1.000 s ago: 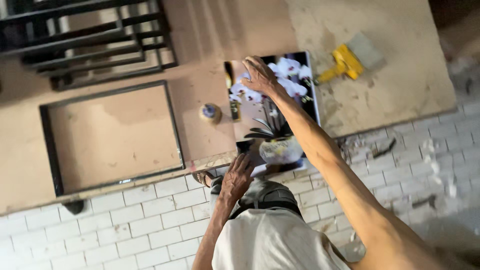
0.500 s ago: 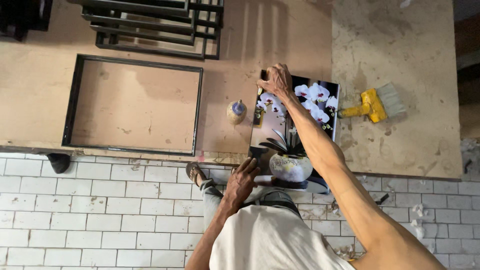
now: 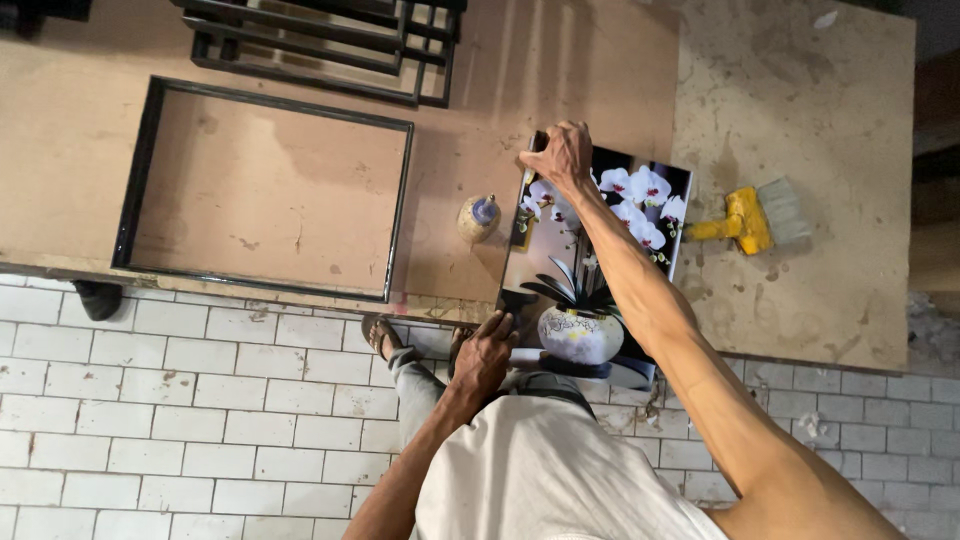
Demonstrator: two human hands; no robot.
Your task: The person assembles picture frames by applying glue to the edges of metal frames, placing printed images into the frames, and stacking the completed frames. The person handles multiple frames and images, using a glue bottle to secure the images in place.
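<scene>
A glossy picture panel (image 3: 600, 300) showing white orchids in a round vase lies on the brown workbench (image 3: 560, 70), its near end sticking out over the bench edge. My right hand (image 3: 562, 155) grips the panel's far left corner, arm stretched across the picture. My left hand (image 3: 485, 350) holds the panel's near left corner at the bench edge. Both hands are closed on the panel.
An empty black rectangular frame (image 3: 145, 160) lies flat on the bench to the left. More black frames (image 3: 320, 40) are stacked at the far edge. A small glue bottle (image 3: 478, 217) stands beside the panel. A yellow-handled brush (image 3: 750, 220) lies to the right. White tiled floor (image 3: 200, 420) below.
The view has shifted, so the bench sits lower and further right in frame. Both hands keep their grip on the panel's corners; the panel looks barely moved on the bench.
</scene>
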